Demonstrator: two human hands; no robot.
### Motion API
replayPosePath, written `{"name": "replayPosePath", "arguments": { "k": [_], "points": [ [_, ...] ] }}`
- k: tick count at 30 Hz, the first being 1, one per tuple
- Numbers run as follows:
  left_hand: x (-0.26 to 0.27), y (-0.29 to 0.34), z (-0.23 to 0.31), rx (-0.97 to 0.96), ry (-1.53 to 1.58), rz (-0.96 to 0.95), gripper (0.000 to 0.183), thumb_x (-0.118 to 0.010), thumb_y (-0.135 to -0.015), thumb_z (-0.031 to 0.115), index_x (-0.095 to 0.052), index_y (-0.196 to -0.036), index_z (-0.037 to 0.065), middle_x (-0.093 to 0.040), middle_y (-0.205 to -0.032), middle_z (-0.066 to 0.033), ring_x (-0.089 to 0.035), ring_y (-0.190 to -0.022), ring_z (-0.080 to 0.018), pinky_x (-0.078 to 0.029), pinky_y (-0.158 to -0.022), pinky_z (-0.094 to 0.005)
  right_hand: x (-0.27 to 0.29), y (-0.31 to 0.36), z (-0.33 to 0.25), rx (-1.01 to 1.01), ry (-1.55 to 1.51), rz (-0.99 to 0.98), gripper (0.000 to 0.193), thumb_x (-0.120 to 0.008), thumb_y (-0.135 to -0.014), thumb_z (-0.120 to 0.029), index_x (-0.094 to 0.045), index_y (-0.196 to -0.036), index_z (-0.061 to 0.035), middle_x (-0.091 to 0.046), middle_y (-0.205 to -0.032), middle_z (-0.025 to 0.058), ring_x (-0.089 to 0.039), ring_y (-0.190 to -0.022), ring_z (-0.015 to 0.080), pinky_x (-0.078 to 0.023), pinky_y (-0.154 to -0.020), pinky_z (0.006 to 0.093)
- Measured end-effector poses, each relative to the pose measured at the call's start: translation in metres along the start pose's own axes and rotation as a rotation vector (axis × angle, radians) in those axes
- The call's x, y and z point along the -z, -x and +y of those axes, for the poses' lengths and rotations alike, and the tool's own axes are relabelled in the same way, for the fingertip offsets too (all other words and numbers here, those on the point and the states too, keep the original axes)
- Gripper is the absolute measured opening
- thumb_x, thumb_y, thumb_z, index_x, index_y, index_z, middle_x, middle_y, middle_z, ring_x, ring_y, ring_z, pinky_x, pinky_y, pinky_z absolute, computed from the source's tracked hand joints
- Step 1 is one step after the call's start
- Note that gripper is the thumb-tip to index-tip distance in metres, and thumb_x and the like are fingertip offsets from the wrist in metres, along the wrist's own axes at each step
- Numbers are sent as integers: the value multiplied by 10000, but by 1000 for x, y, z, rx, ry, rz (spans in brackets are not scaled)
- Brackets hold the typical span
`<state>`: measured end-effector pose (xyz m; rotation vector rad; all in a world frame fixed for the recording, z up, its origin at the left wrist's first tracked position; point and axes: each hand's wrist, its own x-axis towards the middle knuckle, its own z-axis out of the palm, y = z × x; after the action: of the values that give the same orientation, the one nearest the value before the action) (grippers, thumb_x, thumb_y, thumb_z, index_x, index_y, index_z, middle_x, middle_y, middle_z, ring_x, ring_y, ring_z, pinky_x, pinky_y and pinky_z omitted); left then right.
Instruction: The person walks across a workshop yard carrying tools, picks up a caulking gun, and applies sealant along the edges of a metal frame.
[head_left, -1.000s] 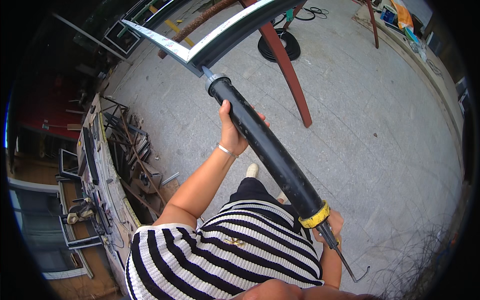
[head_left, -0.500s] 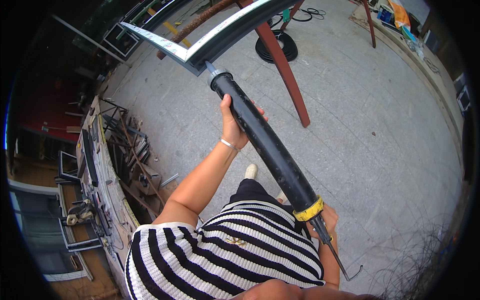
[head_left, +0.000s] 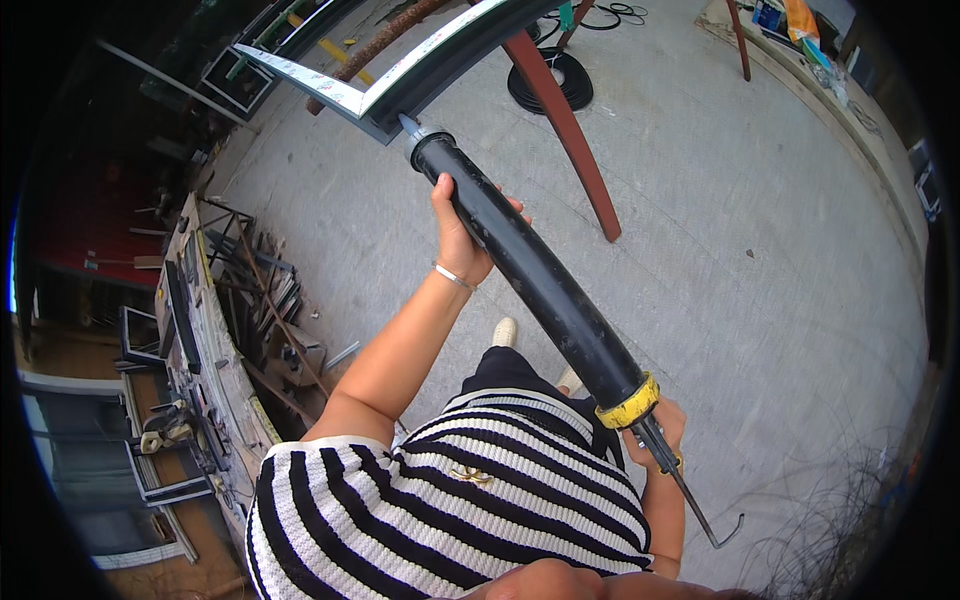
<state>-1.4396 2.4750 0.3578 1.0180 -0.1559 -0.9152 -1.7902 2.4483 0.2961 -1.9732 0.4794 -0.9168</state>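
Observation:
A long black caulking gun (head_left: 535,275) slants across the middle, its grey nozzle at the upper left and its yellow end collar at the lower right. My left hand (head_left: 462,235) is wrapped round the barrel near the front, thumb on top. My right hand (head_left: 662,432) closes on the handle behind the yellow collar; most of its fingers are hidden by the gun. The nozzle tip reaches the dark inner side of a window frame (head_left: 425,85), close to its near corner; whether it touches, I cannot tell. A bent metal rod sticks out at the gun's rear.
Red-brown metal legs (head_left: 565,135) and a rusty bar (head_left: 385,40) stand by the frame. Behind lies a coil of black hose (head_left: 552,82). On the left is a cluttered workbench (head_left: 215,365) with scrap pieces beneath it. Various items lie on a ledge (head_left: 800,60) at the far right.
The gun's front end and the window frame sit slightly further left and up in view. The gun's rear has shifted a little right. Both hands keep their hold.

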Motion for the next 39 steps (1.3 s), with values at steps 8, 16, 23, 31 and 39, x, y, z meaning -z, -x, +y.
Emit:
{"name": "replayPosePath", "arguments": {
  "k": [8,16,23,31,39],
  "points": [
    [-11,7,5,-1,-44,17,794,-423,-774,821,-571,-952,62,-652,-808,-147,-679,-754,-315,-570,-678,-439,5,0,-3,14,-76,-47,203,-680,-686,-57,-631,-848,54,-649,-790,186,-651,-627,288,-508,-585,306],
    [-13,10,11,-43,-75,1,789,-409,-778,817,-565,-962,65,-653,-814,-151,-680,-750,-317,-570,-674,-438,-3,-3,5,121,-79,-2,190,-667,-707,-62,-627,-837,71,-646,-786,196,-645,-619,294,-506,-578,311],
    [-15,6,15,-79,-109,20,781,-420,-783,810,-559,-966,64,-657,-815,-166,-683,-752,-323,-573,-682,-442,-5,3,12,17,-105,-15,197,-690,-718,-130,-661,-853,11,-666,-770,153,-664,-655,303,-506,-619,334],
    [-23,3,18,-108,-132,71,760,-449,-795,792,-493,-970,53,-632,-811,-194,-677,-788,-316,-578,-727,-457,0,6,14,-73,-83,6,234,-735,-757,-192,-697,-911,-19,-705,-832,131,-696,-732,255,-520,-692,331],
    [-24,-6,17,-143,-134,119,745,-456,-804,773,-499,-948,43,-644,-803,-220,-677,-744,-333,-577,-714,-464,-8,9,15,-204,-237,60,180,-708,-743,-170,-660,-827,-18,-648,-714,106,-628,-576,260,-459,-548,321]
  ]
}}
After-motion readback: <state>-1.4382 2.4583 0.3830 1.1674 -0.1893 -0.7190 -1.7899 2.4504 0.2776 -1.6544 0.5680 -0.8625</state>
